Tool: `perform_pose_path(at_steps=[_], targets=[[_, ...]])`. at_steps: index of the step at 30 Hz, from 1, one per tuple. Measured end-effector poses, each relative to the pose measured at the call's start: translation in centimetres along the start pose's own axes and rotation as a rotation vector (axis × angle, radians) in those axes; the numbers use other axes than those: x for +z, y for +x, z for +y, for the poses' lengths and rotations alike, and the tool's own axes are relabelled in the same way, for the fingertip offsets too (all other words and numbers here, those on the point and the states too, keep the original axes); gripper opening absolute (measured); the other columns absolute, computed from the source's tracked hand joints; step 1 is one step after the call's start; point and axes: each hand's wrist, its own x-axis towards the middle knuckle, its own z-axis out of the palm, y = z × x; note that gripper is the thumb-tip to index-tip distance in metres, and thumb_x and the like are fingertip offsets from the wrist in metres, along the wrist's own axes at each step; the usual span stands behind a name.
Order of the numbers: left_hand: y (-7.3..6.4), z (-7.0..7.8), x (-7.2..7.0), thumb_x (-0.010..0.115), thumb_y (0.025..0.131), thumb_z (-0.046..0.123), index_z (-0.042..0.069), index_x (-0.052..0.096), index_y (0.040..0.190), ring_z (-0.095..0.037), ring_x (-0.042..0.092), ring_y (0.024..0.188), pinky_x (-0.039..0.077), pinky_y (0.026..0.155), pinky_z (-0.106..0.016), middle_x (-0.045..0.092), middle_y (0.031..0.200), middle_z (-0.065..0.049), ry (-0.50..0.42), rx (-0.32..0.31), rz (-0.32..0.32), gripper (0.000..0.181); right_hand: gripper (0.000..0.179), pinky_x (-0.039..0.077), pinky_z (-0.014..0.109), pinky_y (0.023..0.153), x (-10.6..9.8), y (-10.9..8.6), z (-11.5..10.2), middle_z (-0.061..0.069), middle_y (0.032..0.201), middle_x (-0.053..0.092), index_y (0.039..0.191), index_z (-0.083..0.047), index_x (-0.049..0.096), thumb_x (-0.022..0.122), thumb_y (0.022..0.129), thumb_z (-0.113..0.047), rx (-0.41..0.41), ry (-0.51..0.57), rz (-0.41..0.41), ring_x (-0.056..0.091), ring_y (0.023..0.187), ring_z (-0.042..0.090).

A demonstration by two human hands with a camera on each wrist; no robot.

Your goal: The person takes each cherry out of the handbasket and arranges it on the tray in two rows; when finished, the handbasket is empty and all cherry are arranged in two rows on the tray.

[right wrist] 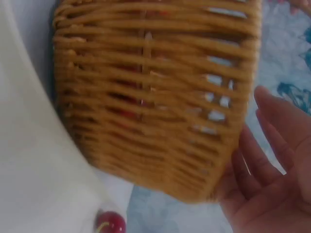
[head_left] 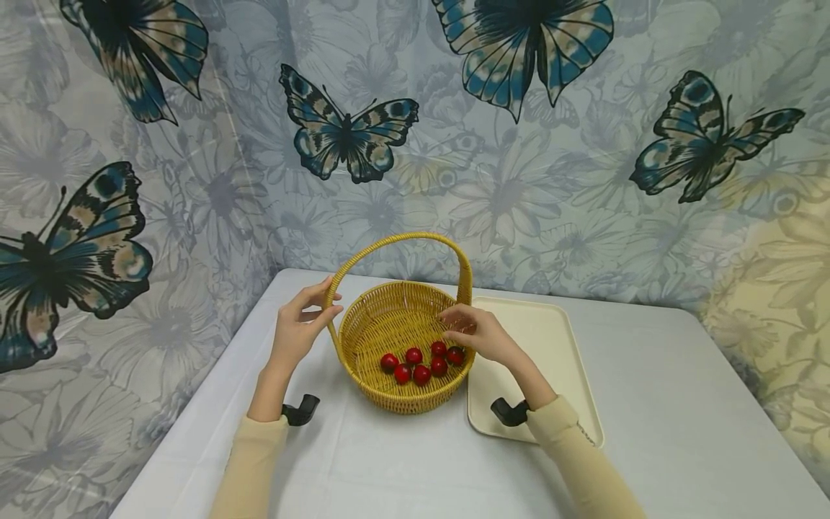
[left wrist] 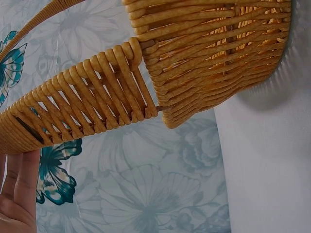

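Note:
A yellow woven basket [head_left: 405, 396] with an arched handle stands on the table and tilts slightly toward me. Several dark red cherries [head_left: 421, 375] lie together at the front right of its inside. My left hand [head_left: 300, 324] holds the left side of the handle [left wrist: 77, 97] between thumb and fingers. At the right rim is my right hand [head_left: 483, 333], fingers reaching over it and thumb apart from them. In the right wrist view that hand's fingers are loosely bent beside the rim, pinching nothing visible. One more cherry [right wrist: 111, 223] shows by the pale tray.
A cream tray [head_left: 538, 425] lies on the white table [head_left: 661, 404], right of the basket and partly under my right forearm. Behind the table hangs a butterfly-patterned cloth [head_left: 519, 216]. Both wrists carry black camera mounts [head_left: 301, 411].

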Motion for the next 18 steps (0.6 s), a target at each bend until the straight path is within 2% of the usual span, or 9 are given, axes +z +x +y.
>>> perform_pose_path(at_steps=[2,5,9,15,18], targets=[[0.0,0.0,0.0,0.068,0.080,-0.005,-0.001,0.054,0.126,0.001,0.061,0.088,0.056,0.072,-0.020,0.066,0.097,-0.021,0.003,-0.001,0.001,0.048,0.029,0.055,0.031,0.074,0.5,0.3,0.1,0.013,0.106,0.065,0.113,-0.008,0.062,0.068,0.085,-0.014,-0.010,-0.001,-0.027,0.063,0.089,0.023],[0.0,0.0,0.0,0.068,0.080,-0.004,-0.001,0.055,0.126,-0.003,0.062,0.087,0.056,0.072,-0.020,0.066,0.097,-0.021,0.009,0.004,0.004,0.048,0.030,0.055,0.035,0.078,1.3,0.8,0.1,0.013,0.109,0.065,0.113,-0.010,0.062,0.068,0.085,-0.017,-0.019,0.006,-0.068,0.063,0.092,0.022],[0.0,0.0,0.0,0.068,0.080,-0.005,-0.001,0.055,0.126,-0.006,0.063,0.087,0.056,0.071,-0.020,0.066,0.097,-0.021,0.010,0.010,0.004,0.048,0.029,0.053,0.044,0.082,2.2,1.5,-0.2,0.016,0.110,0.065,0.113,-0.009,0.062,0.068,0.085,-0.015,-0.045,0.009,-0.111,0.062,0.095,0.028],[0.0,-0.1,0.0,0.068,0.080,-0.005,0.000,0.055,0.126,-0.021,0.064,0.086,0.056,0.071,-0.021,0.066,0.098,-0.020,0.003,0.012,0.005,0.049,0.029,0.052,0.046,0.084,3.7,2.3,-0.4,0.017,0.113,0.064,0.114,-0.007,0.062,0.067,0.086,-0.012,-0.086,0.007,-0.185,0.060,0.100,0.034],[0.0,-0.2,0.1,0.068,0.080,-0.004,0.000,0.055,0.126,-0.020,0.064,0.086,0.056,0.071,-0.021,0.066,0.098,-0.020,0.005,0.015,0.006,0.048,0.029,0.050,0.047,0.087,4.3,2.7,-0.5,0.017,0.114,0.063,0.114,-0.007,0.062,0.067,0.086,-0.013,-0.097,0.010,-0.217,0.059,0.102,0.034]])
